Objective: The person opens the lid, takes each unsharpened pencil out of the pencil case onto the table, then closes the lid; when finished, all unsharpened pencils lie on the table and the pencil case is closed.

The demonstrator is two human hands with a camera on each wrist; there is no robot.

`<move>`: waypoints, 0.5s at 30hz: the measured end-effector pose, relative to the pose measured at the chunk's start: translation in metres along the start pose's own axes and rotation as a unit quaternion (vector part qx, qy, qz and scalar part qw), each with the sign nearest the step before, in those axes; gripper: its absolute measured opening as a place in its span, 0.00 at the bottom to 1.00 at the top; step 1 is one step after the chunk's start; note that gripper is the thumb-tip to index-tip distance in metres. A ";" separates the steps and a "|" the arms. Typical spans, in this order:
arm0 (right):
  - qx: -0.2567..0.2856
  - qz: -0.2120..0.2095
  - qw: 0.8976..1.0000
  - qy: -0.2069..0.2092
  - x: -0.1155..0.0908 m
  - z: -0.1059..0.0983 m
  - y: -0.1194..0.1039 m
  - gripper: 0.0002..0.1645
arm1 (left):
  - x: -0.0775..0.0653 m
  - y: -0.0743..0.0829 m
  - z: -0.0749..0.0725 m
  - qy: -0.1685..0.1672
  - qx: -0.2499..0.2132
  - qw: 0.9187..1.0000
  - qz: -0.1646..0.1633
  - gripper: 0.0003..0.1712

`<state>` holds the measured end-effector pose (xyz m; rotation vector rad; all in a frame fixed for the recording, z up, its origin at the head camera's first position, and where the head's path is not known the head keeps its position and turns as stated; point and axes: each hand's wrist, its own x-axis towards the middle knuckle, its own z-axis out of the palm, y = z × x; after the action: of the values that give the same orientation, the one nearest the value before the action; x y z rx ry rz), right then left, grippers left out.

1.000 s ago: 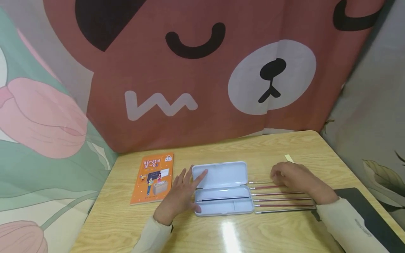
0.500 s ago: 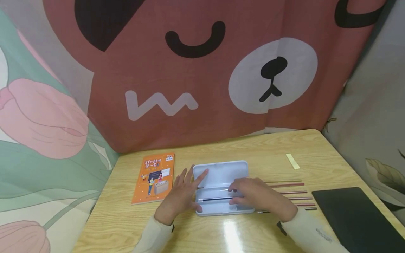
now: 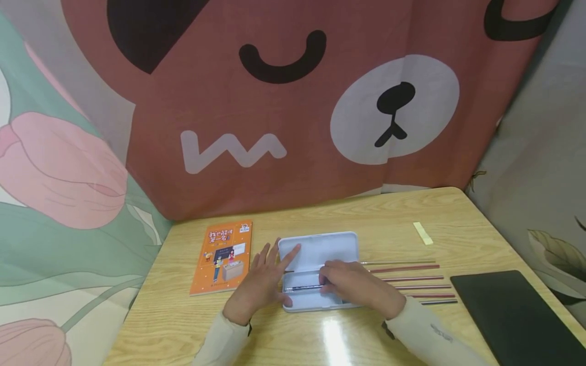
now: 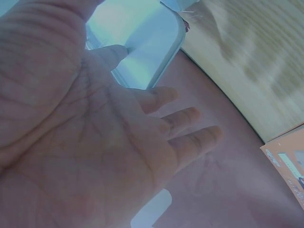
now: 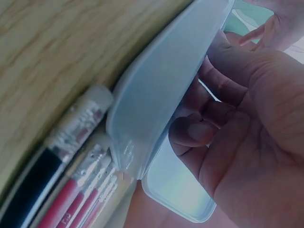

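A pale blue pencil case [image 3: 316, 305] lies open on the table, its lid [image 3: 320, 249] tipped back. A dark pencil with an eraser end [image 3: 299, 288] lies along the tray. My left hand [image 3: 258, 292] rests at the case's left end, fingers spread, index finger over the lid and thumb at the front rim. My right hand [image 3: 357, 284] reaches over the tray and pinches the dark pencil between thumb and fingers. In the right wrist view the fingers [image 5: 194, 130] are curled behind the case wall; their grip on the pencil is hidden there.
Several pencils [image 3: 418, 278], mostly red, lie in a row right of the case. Beyond them is a pale yellow strip [image 3: 423, 233]. A black flat pad [image 3: 513, 310] lies at the right, an orange book [image 3: 222, 258] at the left. A bear-print curtain [image 3: 293, 193] hangs behind the table.
My right hand has moved left from over the row of pencils into the case and closed on the dark pencil, which has turned slightly. The left hand stays put.
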<state>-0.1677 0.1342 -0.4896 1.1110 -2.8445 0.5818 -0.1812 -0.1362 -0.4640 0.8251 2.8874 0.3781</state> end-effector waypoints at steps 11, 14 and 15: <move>0.016 -0.003 1.000 0.020 -0.004 0.004 0.003 0.07 | 0.000 0.001 0.000 0.000 0.000 1.000 0.003 0.77; 0.031 -0.001 0.999 0.027 -0.007 -0.004 0.004 0.06 | 0.000 0.001 -0.001 -0.002 0.001 1.000 0.002 0.77; 0.034 0.000 0.999 0.030 -0.009 -0.008 0.004 0.06 | 0.000 0.001 -0.001 -0.002 0.001 1.000 0.001 0.77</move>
<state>-0.1642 0.1458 -0.4845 1.0852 -2.7934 0.7057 -0.1808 -0.1357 -0.4626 0.8288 2.8846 0.3736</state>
